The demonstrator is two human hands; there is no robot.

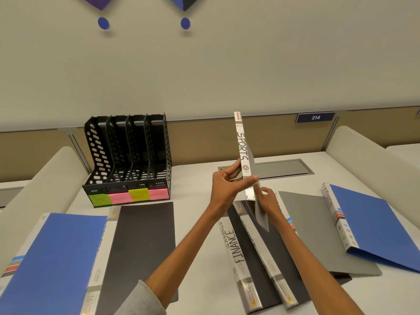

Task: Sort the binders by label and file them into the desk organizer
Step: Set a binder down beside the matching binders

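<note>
I hold a grey binder upright above the desk, its white spine reading SPORTS (242, 146) turned toward me. My left hand (227, 183) pinches the spine near its lower part. My right hand (270, 201) grips the binder's bottom edge. The black desk organizer (127, 155) with four slots stands at the back left, empty, with green and pink sticky labels (129, 196) along its front. Two dark binders with FINANCE spines (236, 248) lie flat below my hands.
A blue binder (52, 262) and a black one (141, 242) lie at the front left. A grey binder (318, 228) and a blue binder (381, 226) with an ADMIN spine lie on the right. A grey cable hatch (284, 168) sits in the desk behind.
</note>
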